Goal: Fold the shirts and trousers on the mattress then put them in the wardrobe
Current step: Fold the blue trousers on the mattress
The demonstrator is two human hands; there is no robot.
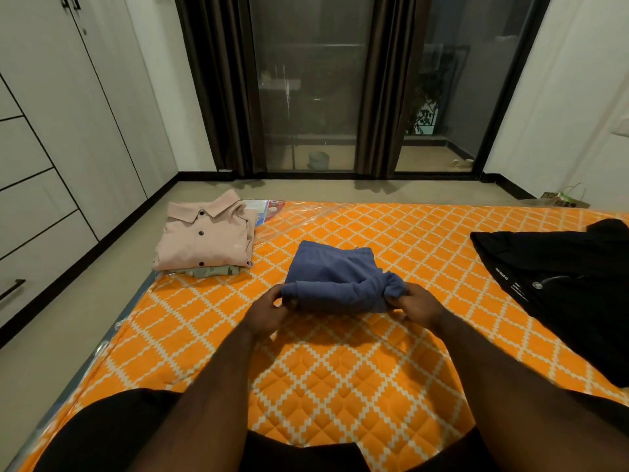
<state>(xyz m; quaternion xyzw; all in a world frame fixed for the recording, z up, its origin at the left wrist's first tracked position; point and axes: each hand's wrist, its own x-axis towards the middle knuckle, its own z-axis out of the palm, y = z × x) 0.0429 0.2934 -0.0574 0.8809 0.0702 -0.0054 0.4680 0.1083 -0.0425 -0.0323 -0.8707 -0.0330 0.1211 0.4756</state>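
Blue trousers (335, 274), folded into a compact bundle, lie in the middle of the orange patterned mattress (340, 369). My left hand (272, 310) pinches the bundle's near left corner. My right hand (413, 303) grips its near right corner, where the cloth bunches up. A folded pink button shirt (204, 238) rests on top of a folded greenish garment (212, 270) at the mattress's far left corner. A black garment (561, 284) lies spread out and unfolded at the right. The white wardrobe (51, 148) stands along the left wall with its doors closed.
Bare floor runs between the mattress and the wardrobe. Dark glass doors (309, 83) with curtains fill the far wall. My knees in black shorts (112, 430) rest on the mattress's near edge. Clear plastic wrap (299, 212) covers the mattress's far edge.
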